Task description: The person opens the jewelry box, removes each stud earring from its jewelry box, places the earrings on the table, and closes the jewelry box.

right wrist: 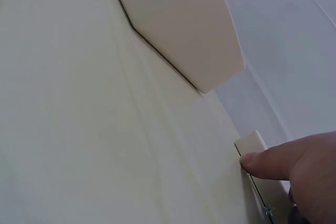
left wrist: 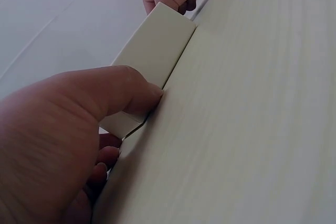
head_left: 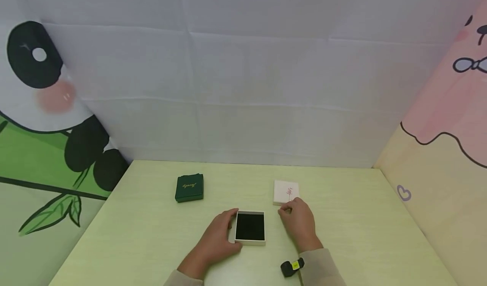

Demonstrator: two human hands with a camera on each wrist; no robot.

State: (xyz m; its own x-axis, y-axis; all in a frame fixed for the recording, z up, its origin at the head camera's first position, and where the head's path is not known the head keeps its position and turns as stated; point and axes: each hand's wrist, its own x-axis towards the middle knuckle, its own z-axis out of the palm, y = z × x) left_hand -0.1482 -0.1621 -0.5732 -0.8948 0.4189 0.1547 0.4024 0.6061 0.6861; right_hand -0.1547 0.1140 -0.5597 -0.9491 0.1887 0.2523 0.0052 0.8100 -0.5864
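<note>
Black-lined box (head_left: 250,227) is sitting on the table (head_left: 133,235), left hand (head_left: 217,237) clamping its side, likely for steadiness; right hand (head_left: 300,222) is curling by the flower-printed lid (head_left: 282,190), whether pinching it, can't tell.

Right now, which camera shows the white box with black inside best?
The head view shows the white box from above, black inside included. Left wrist view shows an outer wall, partly behind the left hand; right wrist, cropped outer walls.

tiny silvery piece (right wrist: 269,211): indistinct | white lid (head_left: 284,190): corner behind right hand (head_left: 299,220)
</note>
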